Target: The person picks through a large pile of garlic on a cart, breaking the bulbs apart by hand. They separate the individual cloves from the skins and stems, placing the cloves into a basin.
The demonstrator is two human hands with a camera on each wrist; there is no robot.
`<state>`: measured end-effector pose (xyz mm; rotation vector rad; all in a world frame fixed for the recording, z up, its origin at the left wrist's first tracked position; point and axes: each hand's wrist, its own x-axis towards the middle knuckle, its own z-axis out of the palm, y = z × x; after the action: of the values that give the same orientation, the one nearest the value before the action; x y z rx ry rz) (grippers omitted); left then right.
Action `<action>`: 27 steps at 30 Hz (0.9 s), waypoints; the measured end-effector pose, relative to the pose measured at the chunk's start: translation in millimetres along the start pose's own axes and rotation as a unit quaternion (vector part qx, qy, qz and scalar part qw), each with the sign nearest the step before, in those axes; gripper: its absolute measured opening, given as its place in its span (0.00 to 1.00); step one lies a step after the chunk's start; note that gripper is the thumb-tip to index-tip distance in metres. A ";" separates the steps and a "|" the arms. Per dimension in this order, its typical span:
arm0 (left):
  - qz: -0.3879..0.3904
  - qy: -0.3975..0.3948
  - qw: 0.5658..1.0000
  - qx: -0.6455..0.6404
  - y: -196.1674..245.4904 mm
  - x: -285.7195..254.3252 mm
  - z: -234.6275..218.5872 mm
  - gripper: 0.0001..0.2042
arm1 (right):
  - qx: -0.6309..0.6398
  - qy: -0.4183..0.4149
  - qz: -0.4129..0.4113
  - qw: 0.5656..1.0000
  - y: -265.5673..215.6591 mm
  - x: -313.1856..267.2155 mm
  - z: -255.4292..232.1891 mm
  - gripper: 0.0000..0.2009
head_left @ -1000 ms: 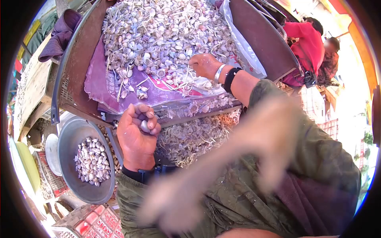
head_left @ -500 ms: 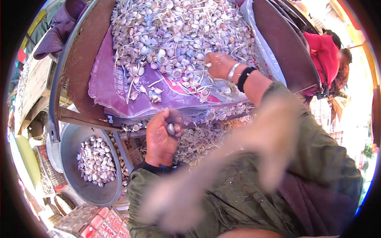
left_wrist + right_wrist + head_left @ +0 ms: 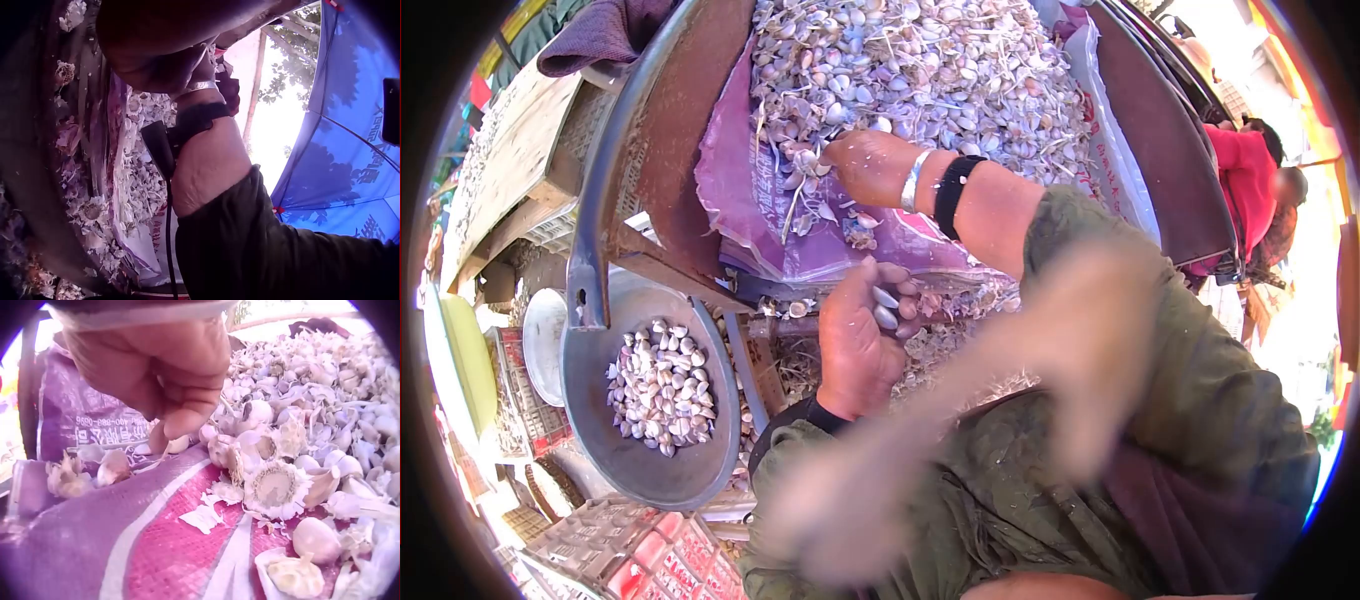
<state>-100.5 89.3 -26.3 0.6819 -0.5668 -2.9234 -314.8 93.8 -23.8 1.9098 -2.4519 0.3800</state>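
Observation:
Loose garlic cloves and husks form a large garlic pile (image 3: 920, 70) on a purple printed sack (image 3: 740, 200). My right hand (image 3: 875, 168) is at the pile's near left edge. In the right wrist view its thumb and fingers pinch at a pale garlic clove (image 3: 179, 444) low over the sack, close to a stripped garlic root disc (image 3: 273, 487). Palm up below the tray's front edge, my left hand (image 3: 860, 345) cups two garlic cloves (image 3: 885, 308) in its curled fingers. In the left wrist view this hand is dark and its cloves are hidden.
A grey metal basin (image 3: 590, 400) with peeled-looking cloves stands at the left. The metal tray's raised side (image 3: 655, 130) separates it from the pile. Plastic crates (image 3: 630, 550) lie below. A person in red (image 3: 1240, 180) is at the far right.
My right hand has moved left along the pile's near edge. My left hand now shows two cloves where one showed before. The tray and basin have shifted right in the view.

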 end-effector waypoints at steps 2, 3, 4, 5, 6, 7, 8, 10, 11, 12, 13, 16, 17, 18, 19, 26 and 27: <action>-0.001 -0.001 1.000 0.000 2.8 -4.6 3.7 0.14 | -0.039 -0.060 0.063 0.995 -12.4 14.3 3.1 0.11; -0.003 -0.002 1.000 0.000 3.2 -6.0 3.7 0.14 | -0.059 -0.090 0.096 0.989 -18.6 18.2 2.4 0.11; -0.004 -0.001 1.000 0.006 2.9 -6.5 2.3 0.13 | -0.077 -0.104 0.107 0.986 -26.7 20.6 -2.7 0.11; -0.002 0.000 1.000 0.009 3.1 -7.6 2.1 0.13 | -0.075 -0.113 0.112 0.984 -28.6 22.6 -1.2 0.12; 0.000 0.000 1.000 0.013 3.3 -9.0 3.1 0.13 | -0.074 -0.122 0.119 0.983 -28.5 24.7 -0.4 0.12; 0.003 -0.001 1.000 0.018 3.7 -10.0 4.3 0.13 | -0.074 -0.128 0.125 0.981 -27.8 26.1 -1.2 0.12; 0.004 -0.004 1.000 0.016 3.7 -10.0 4.2 0.13 | -0.074 -0.125 0.135 0.980 -25.8 25.3 0.6 0.14; 0.009 -0.007 1.000 0.013 2.7 -8.9 1.4 0.13 | -0.047 -0.091 0.139 0.985 -24.1 17.9 -2.0 0.11; 0.012 0.002 1.000 0.022 2.2 -8.9 0.2 0.13 | -0.033 -0.075 0.140 0.987 -22.4 11.4 -4.2 0.10; 0.015 0.011 0.999 0.030 1.6 -8.8 -0.5 0.13 | -0.009 -0.063 0.127 0.990 -19.5 1.8 -9.1 0.12; 0.017 0.019 0.999 0.039 1.1 -8.8 0.2 0.14 | 0.026 -0.032 0.111 0.993 -19.0 -9.7 -16.2 0.12; -0.007 0.046 0.999 0.000 1.6 -8.8 6.9 0.17 | 0.163 0.001 0.119 0.979 -39.8 -47.8 -48.7 0.12; -0.009 0.045 0.999 -0.009 1.9 -8.7 9.0 0.17 | 0.218 -0.012 0.114 0.969 -53.4 -62.6 -61.1 0.11; -0.011 0.045 0.999 -0.018 2.0 -8.6 11.2 0.18 | 0.273 -0.025 0.110 0.955 -65.1 -78.1 -71.2 0.10; -0.014 0.044 0.999 -0.026 1.4 -8.5 12.6 0.19 | 0.328 -0.037 0.106 0.938 -69.8 -89.9 -76.5 0.09; -0.022 -0.027 0.999 -0.021 -10.2 -3.7 0.3 0.12 | 0.285 0.021 0.207 0.936 -36.9 -90.0 -73.3 0.09; -0.021 -0.033 0.999 -0.019 -10.9 -5.4 -0.6 0.12 | 0.227 0.052 0.144 0.962 -27.4 -79.4 -69.9 0.09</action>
<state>-95.4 100.1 -28.7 0.6012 -0.5082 -2.9973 -278.0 177.1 36.6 1.5858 -2.7498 1.1060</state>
